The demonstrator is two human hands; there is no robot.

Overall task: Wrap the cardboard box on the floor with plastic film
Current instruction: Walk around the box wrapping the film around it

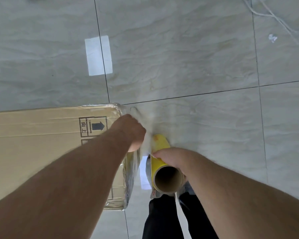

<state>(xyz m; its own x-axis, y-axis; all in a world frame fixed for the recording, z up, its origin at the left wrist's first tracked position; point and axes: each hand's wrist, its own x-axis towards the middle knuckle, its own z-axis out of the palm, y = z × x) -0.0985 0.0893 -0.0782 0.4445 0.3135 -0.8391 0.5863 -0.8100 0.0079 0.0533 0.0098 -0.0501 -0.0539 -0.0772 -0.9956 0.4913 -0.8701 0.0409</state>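
Centre frame: left hand (131,133) grasping film (148,144) at box (41,144) end, right hand (169,156) clasping roll (162,163); best keep film taut, flat across corner.

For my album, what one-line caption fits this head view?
Left hand pulls plastic film around a cardboard box corner; right hand grips the yellow roll.

box (41,144) blocks L side, bare floor (197,66) ahead & R
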